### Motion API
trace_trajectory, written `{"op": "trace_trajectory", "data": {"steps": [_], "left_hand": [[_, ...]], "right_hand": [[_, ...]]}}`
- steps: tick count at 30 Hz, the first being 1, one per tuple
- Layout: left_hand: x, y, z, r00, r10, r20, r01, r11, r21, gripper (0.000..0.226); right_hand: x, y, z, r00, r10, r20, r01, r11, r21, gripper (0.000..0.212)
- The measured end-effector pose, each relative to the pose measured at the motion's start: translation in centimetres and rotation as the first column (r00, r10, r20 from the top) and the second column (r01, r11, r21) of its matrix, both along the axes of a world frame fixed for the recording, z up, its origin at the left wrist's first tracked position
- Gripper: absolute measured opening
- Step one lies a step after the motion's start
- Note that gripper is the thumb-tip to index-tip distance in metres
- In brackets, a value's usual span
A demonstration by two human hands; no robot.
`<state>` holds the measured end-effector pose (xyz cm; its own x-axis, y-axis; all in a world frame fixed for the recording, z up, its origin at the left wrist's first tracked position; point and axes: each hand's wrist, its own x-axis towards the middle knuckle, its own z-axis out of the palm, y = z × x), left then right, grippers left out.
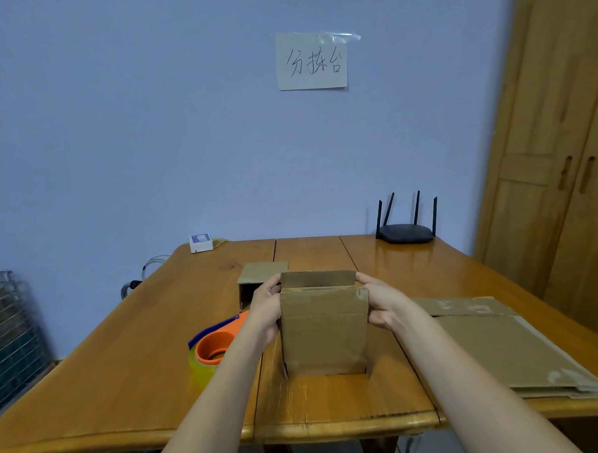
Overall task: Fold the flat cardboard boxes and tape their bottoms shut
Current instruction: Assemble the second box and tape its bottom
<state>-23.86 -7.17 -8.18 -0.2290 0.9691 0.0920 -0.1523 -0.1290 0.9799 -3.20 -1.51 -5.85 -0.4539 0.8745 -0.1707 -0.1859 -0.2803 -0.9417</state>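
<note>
A tape dispenser (213,347) lies on the wooden surface (113,355) at left. Beside it, the left hand (265,302) grips the left side of an upright box (324,330) at centre. A second box (254,279) stands just behind. The right hand (381,303) grips the upright box's right side. A stack of flat cardboard (511,348) lies at right.

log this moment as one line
step: folding box flaps | left hand: grips cardboard box | right hand: grips box | tape dispenser: idle on table
</note>
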Motion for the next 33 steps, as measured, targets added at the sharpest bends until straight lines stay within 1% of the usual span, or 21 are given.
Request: {"op": "trace_trajectory", "data": {"steps": [3,6,8,10,11,13,15,18,21,23,24,26,28,30,33], "left_hand": [[0.0,-0.2,0.0,1.000,-0.026,-0.008,0.026,1.000,-0.001,0.046],[-0.1,-0.9,-0.1,1.000,0.001,0.023,-0.001,1.000,-0.001,0.037],[-0.7,-1.2,-0.3,0.998,-0.054,0.034,0.052,0.997,0.053,0.048],[-0.9,-1.7,-0.1,0.992,-0.115,-0.061,0.121,0.986,0.111,0.059],[-0.8,-1.9,0.0,0.985,-0.111,-0.130,0.126,0.985,0.114,0.063],[-0.4,-2.0,0.2,0.972,-0.051,-0.229,0.073,0.993,0.092,0.064],[0.0,-2.0,0.0,0.976,0.020,-0.219,0.003,0.995,0.100,0.054],[0.7,-1.8,-0.6,0.973,0.132,-0.191,-0.108,0.985,0.132,0.027],[1.2,-1.5,-0.9,0.957,0.221,-0.190,-0.196,0.970,0.142,0.018],[1.4,-1.2,-0.8,0.955,0.236,-0.179,-0.218,0.969,0.114,0.015],[1.4,-1.2,-0.7,0.954,0.242,-0.176,-0.226,0.968,0.106,0.015],[1.4,-1.1,-0.6,0.959,0.236,-0.157,-0.224,0.970,0.090,0.014],[1.4,-1.1,-0.3,0.969,0.215,-0.123,-0.210,0.976,0.051,0.012],[1.5,-1.0,-0.3,0.966,0.229,-0.121,-0.229,0.973,0.019,0.012],[1.5,-0.7,-0.4,0.961,0.237,-0.140,-0.237,0.971,0.014,0.015]], "right_hand": [[0.1,0.2,0.0,1.000,0.008,-0.005,-0.008,1.000,-0.019,0.042],[0.1,0.3,0.0,1.000,0.013,-0.012,-0.013,0.999,-0.030,0.045],[0.1,0.1,0.0,1.000,0.015,-0.017,-0.015,1.000,-0.024,0.043],[-0.1,-0.1,0.1,1.000,0.006,-0.016,-0.006,1.000,-0.017,0.038],[-0.2,-0.1,0.0,1.000,-0.012,-0.012,0.012,1.000,-0.019,0.034],[-0.4,0.0,-0.2,0.999,-0.035,0.013,0.035,0.999,-0.013,0.030],[-0.5,0.0,-0.4,0.998,-0.052,0.040,0.053,0.999,-0.001,0.026],[-0.5,-0.2,-0.5,0.992,-0.120,0.042,0.120,0.993,-0.001,0.020],[-0.8,-0.6,-0.6,0.969,-0.245,0.033,0.245,0.970,0.012,0.039],[-0.9,-0.5,-0.7,0.955,-0.296,0.001,0.296,0.955,0.017,0.044],[-0.8,-0.6,-0.8,0.959,-0.285,-0.009,0.285,0.959,0.008,0.045],[-0.8,-0.9,-0.8,0.981,-0.192,0.030,0.192,0.981,0.017,0.045],[-1.0,-1.2,-0.8,0.981,-0.131,0.145,0.119,0.989,0.089,0.032],[-1.2,-1.3,-0.8,0.961,-0.146,0.235,0.108,0.980,0.168,0.027],[-1.2,-1.3,-0.6,0.947,-0.168,0.273,0.115,0.973,0.201,0.027]]}}
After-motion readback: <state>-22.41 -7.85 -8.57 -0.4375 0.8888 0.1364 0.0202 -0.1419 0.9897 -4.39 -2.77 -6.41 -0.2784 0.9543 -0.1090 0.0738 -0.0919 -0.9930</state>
